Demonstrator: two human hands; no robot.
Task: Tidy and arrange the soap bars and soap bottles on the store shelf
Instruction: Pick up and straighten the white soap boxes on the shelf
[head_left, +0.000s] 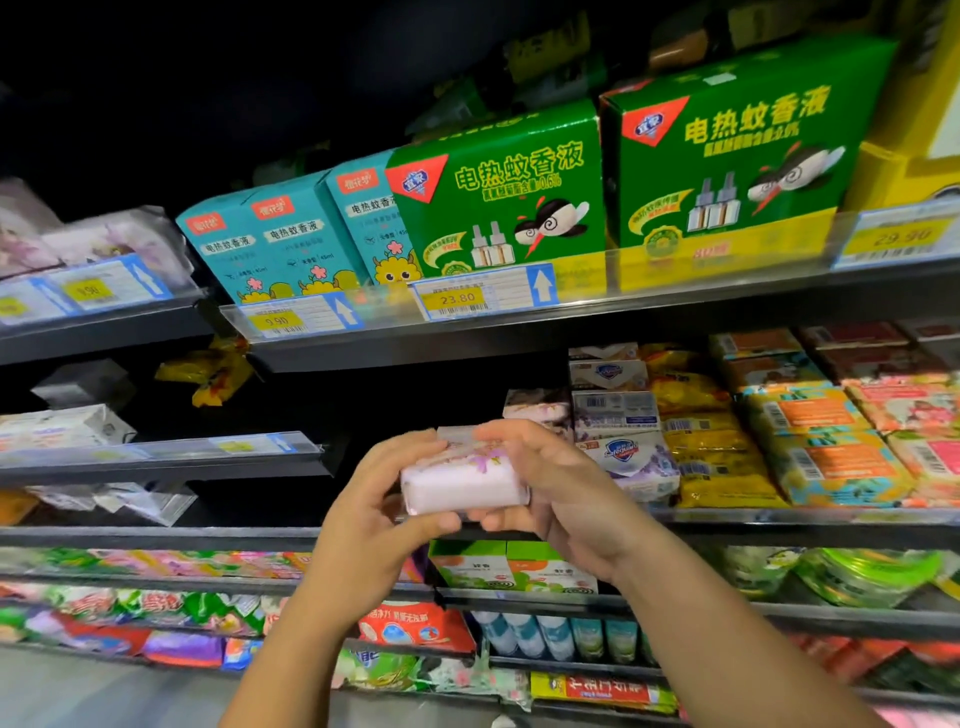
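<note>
I held a pale pink soap bar (462, 486) between both hands: left hand (371, 519) cupping its left end, right hand (558, 486) fingers curled over its top, apparently wrapped.

Dark open shelf gap (374, 415) left of stacked soap boxes (613, 410).

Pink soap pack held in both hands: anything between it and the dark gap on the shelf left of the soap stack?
Nothing visible. The left hand and right hand hold the pink soap pack in front of the dark gap, left of the stacked soap boxes. The gap's depth is too dark to check.
</note>
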